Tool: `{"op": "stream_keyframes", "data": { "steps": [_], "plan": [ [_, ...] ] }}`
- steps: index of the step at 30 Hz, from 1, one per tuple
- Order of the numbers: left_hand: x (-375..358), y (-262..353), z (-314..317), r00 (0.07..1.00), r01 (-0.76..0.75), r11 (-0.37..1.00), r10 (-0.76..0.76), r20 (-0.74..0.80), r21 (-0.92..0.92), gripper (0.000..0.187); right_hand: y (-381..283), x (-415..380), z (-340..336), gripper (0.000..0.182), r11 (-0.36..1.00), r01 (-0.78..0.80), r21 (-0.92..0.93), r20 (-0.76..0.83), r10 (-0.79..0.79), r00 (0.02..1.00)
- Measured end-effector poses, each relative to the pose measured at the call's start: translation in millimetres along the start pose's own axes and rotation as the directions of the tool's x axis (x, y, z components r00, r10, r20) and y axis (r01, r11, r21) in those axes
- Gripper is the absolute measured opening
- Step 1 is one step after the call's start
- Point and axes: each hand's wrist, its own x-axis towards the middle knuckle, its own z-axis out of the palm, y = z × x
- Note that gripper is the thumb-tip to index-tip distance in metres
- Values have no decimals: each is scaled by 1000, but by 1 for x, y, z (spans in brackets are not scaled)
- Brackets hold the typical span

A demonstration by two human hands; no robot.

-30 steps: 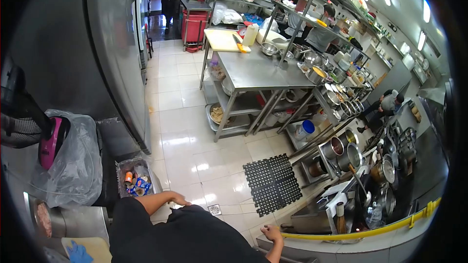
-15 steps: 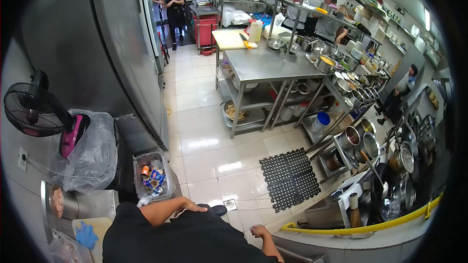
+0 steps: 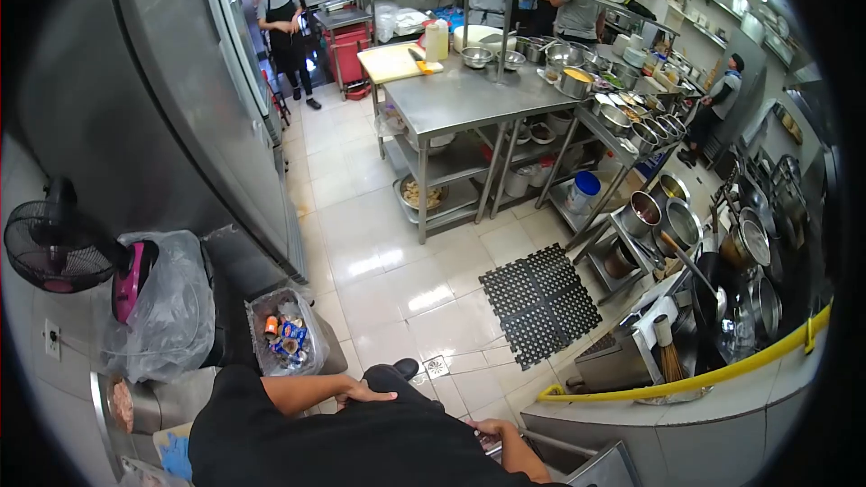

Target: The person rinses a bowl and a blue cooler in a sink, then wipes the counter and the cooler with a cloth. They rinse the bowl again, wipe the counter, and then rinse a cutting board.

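My left hand (image 3: 368, 391) rests against the front of my black apron or shirt (image 3: 361, 442), thumb and fingers stretched out, with nothing visible in it. My right hand (image 3: 490, 429) is low at my right side, fingers curled at the edge of an open steel compartment (image 3: 595, 473). Something pinkish shows under that hand, partly hidden by my clothing, and I cannot make out what it is. Left of my body, a blue glove (image 3: 176, 457) lies on a pale cutting board (image 3: 162, 438), beside a steel container of pinkish minced meat (image 3: 122, 406).
A lined bin (image 3: 329, 356) of trash stands ahead-left, near a fan (image 3: 63, 243). A black rubber mat (image 3: 541, 307) lies on the tiles. A steel table (image 3: 469, 104) stands ahead; a yellow rail (image 3: 686, 388) curves at right. An aproned person (image 3: 281, 32) stands at the back left; others work farther off.
My view has shifted. My right hand has gone from a loose fist in the air to the steel compartment, which now shows more. The aproned person has brought an arm in from the side.
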Motion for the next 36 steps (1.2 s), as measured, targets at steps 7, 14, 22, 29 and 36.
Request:
{"op": "stream_keyframes", "data": {
  "steps": [7, 14, 22, 29, 36],
  "plan": [
    [2, 5, 0, 999, 47, 999, -46, -26, 21, 123, 12, 4, 1, 59, 999, 0, 41, 40, -1, 999],
    [-36, 10, 20, 999, -8, 999, 5, 53, 47, 110, 25, 72, -10, 41, 972, 232, 46, -371, -199, 907],
    [20, -27, 26, 970, 98, 994, -107, -218, -52, 122, 8, 83, 4, 18, 941, 334, 59, -476, -268, 838],
    [53, -45, 24, 941, 156, 988, -151, -302, -8, 132, 20, 134, 3, 17, 836, 403, -373, -431, -541, 722],
    [120, -67, 9, 935, 87, 996, -82, -344, -2, 137, 33, 116, 37, 24, 846, 502, 177, -664, -274, 696]
  ]
}}
